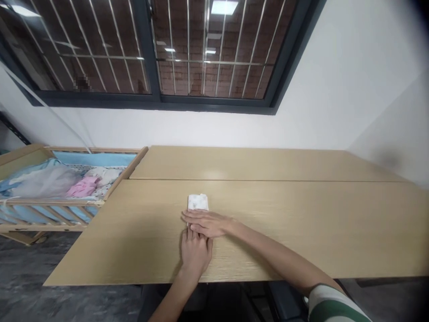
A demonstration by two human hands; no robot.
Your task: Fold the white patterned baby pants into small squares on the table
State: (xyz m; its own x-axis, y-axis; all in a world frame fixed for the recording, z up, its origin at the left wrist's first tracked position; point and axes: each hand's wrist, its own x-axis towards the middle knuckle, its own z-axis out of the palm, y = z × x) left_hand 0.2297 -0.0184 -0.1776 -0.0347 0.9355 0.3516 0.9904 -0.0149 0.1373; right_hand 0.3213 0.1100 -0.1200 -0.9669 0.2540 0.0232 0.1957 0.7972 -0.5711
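Observation:
A small white, flat, roughly rectangular item (pixel 197 201) lies on the wooden table, its near part covered by my hands; I cannot tell whether it is folded cloth or a packet. My right hand (pixel 209 222) stretches across it from the right, fingers extended and flat over its near half. Below, my left hand (pixel 195 252) points forward, back of the hand up. Its fingers reach out towards the item, and their tips are hidden beneath my right hand. Neither hand visibly grips anything.
The light wooden table (pixel 301 223) has a seam running across it. A wooden crib (pixel 55 203) with blue lining and pink and white cloths stands at the left. Behind are a white wall (pixel 214 129) and a dark-framed, barred window (pixel 156 58).

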